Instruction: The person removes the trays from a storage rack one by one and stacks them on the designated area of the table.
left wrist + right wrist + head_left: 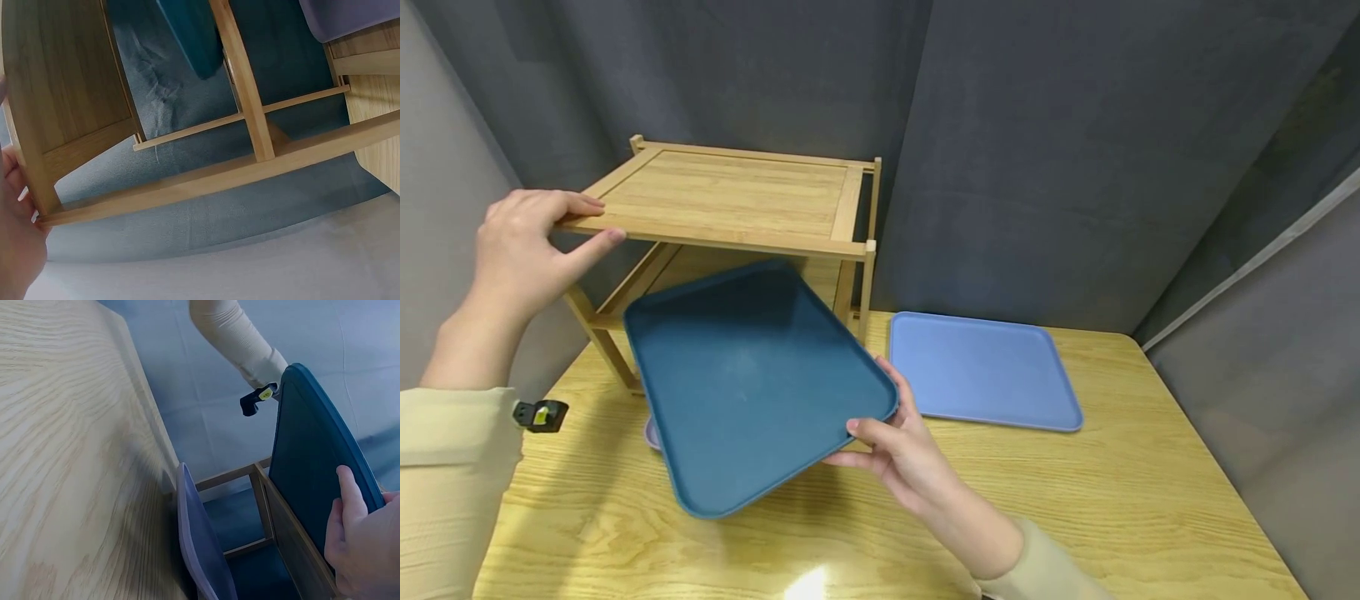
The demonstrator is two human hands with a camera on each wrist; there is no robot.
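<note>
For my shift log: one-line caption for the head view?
Right hand holds dark teal tray; left hand grips bamboo shelf.

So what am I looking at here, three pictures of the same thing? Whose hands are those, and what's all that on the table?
Yes, one moment seen by three cameras a person wears. The big picture comes from the head, looking down; the other two come from each wrist. The left hand grips the front corner of a wooden shelf rack standing on the table. The right hand holds a dark teal tray by its edge, lifted and tilted in front of the rack. A light blue tray lies flat on the table. A purple tray peeks out beneath the teal one; the right wrist view shows it best.
</note>
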